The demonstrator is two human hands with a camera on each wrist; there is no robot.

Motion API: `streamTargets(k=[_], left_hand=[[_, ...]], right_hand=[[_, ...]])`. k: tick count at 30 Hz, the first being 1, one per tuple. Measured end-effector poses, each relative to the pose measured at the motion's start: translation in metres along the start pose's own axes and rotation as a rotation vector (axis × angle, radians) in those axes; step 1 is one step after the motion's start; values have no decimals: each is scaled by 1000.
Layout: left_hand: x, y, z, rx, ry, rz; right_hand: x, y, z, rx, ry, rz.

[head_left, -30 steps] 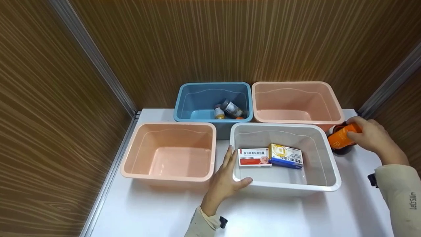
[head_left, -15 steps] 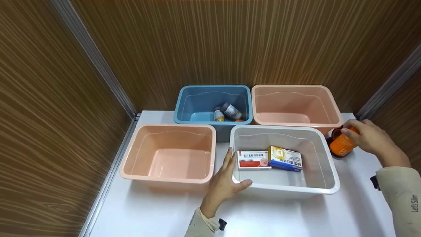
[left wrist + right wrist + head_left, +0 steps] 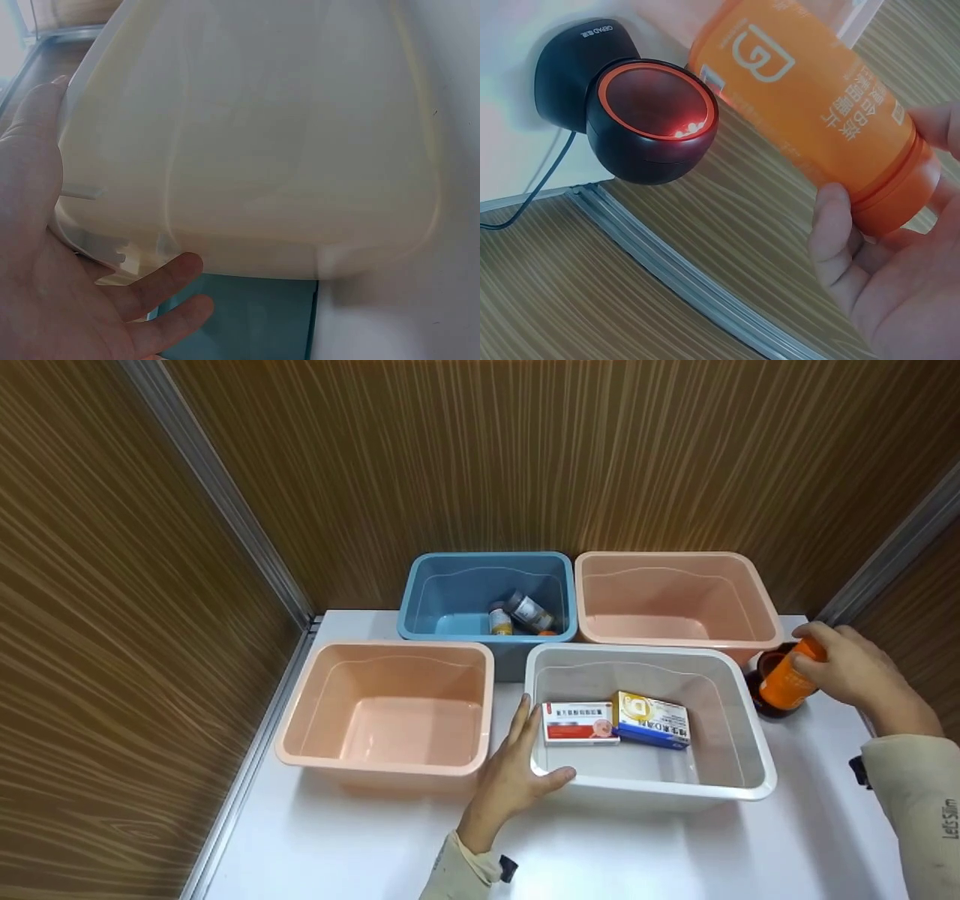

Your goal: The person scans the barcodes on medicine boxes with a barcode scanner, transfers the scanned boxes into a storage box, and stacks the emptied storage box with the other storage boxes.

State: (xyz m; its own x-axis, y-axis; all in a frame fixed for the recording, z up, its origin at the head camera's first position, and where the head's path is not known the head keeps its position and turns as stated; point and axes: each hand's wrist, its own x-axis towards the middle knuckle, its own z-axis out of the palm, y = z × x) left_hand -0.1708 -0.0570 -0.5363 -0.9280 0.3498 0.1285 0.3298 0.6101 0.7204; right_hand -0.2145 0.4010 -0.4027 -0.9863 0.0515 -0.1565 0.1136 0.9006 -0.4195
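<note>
My right hand (image 3: pixel 859 671) grips an orange pill bottle (image 3: pixel 802 97) by its capped end, thumb and fingers round the cap. The bottle is tilted beside a black desktop barcode scanner (image 3: pixel 652 112), whose round window glows red. My left hand (image 3: pixel 514 776) lies spread at the front left corner of the white bin (image 3: pixel 660 789), thumb over its rim. In that bin lie a red-and-white medicine box (image 3: pixel 580 724) and a yellow, white and blue vitamin D box (image 3: pixel 651 720). The left wrist view shows the bin's outer wall (image 3: pixel 247 150) close to the fingers.
A blue bin (image 3: pixel 442 585) at the back holds several small bottles (image 3: pixel 529 613). Pink bins stand at back right (image 3: pixel 645 622) and front left (image 3: pixel 405 735). Wood-patterned panels (image 3: pixel 480 457) enclose the white table (image 3: pixel 360 832); a cable (image 3: pixel 544 180) runs from the scanner.
The orange bottle has turned and shifted slightly in front of the scanner, dipping and then rising again in the right hand. The left hand stays at the white bin's corner.
</note>
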Motion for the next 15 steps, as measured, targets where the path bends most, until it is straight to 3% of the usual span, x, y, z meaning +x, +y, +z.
streamTargets(k=[4, 15], left_hand=[[0, 0, -1, -10, -5, -2], [-1, 1, -1, -6, -5, -7]], right_hand=[[1, 1, 0, 15, -9, -23], [1, 3, 7, 7, 76, 19]])
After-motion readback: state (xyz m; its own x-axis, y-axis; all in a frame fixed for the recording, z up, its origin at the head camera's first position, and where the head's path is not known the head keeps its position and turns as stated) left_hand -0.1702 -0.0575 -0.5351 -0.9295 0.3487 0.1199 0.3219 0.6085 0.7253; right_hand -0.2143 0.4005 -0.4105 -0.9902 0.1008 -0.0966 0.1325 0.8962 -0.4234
